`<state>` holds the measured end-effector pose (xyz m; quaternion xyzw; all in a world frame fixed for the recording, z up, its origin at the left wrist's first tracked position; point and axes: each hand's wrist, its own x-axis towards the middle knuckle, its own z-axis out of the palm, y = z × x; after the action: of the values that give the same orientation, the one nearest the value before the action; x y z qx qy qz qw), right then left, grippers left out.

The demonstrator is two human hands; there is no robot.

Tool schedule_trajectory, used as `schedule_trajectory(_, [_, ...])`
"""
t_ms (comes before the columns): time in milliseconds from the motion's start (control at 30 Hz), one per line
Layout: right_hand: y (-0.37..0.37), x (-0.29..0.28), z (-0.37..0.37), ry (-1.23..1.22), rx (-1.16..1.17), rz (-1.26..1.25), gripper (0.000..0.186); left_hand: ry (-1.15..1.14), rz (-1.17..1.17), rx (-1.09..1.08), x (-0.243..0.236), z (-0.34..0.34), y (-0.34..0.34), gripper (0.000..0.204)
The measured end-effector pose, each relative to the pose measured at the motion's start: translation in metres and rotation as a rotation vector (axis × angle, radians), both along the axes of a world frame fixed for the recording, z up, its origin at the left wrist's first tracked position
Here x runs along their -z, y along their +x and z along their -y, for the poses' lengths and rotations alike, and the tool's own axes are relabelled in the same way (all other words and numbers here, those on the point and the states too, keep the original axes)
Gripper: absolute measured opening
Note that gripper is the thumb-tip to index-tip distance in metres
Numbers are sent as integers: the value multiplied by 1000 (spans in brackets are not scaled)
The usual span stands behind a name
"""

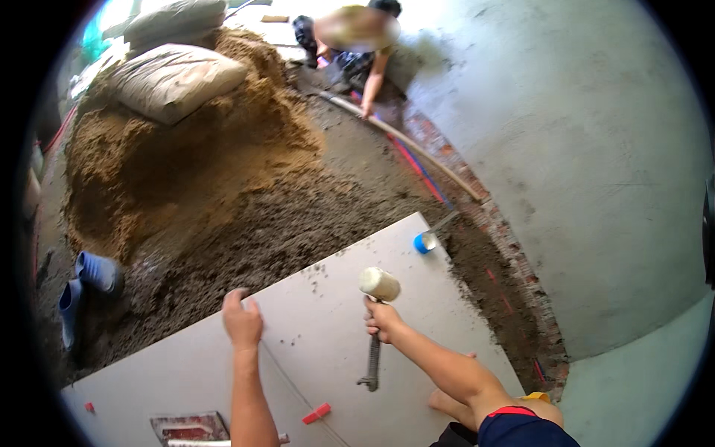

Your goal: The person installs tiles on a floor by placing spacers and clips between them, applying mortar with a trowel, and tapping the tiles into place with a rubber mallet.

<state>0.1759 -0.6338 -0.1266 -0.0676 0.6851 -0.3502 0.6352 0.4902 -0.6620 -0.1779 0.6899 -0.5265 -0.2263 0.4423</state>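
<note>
I see the pale tile (439,298) stretching across the foreground. Over it the mallet (381,284) points head-away, its handle gripped in the right hand (382,319); leftward, the left hand (243,322) curls at the far edge, its hold unclear to me.

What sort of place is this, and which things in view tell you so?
Most likely a building site, perhaps a room under construction: a sand heap, large pale tiles and a mallet in the right hand point to it.
</note>
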Motion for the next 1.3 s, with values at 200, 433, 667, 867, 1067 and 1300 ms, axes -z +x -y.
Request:
schedule_trajectory(200, [-51, 71, -61, 183, 45, -103, 25, -175, 315, 417, 36, -76, -82, 51])
schedule_trajectory(433, [-54, 83, -56, 73, -96, -211, 29, 174, 591, 868, 56, -66, -101, 83])
schedule_trajectory(667, [-85, 86, -76, 5, -621, -496, 35, -117, 705, 1101, 58, -8, -142, 78])
schedule_trajectory(867, [-94, 6, -95, -85, -1402, -676, 40, 58, 683, 592, 62, 39, -148, 81])
schedule_trajectory(1067, [-197, -85, -115, -36, -1587, -786, 47, 67, 610, 826, 53, -16, -132, 79])
schedule_trajectory(1300, [-283, -64, -112, -249, -1499, -947, 62, 117, 445, 750, 6, -61, -155, 74])
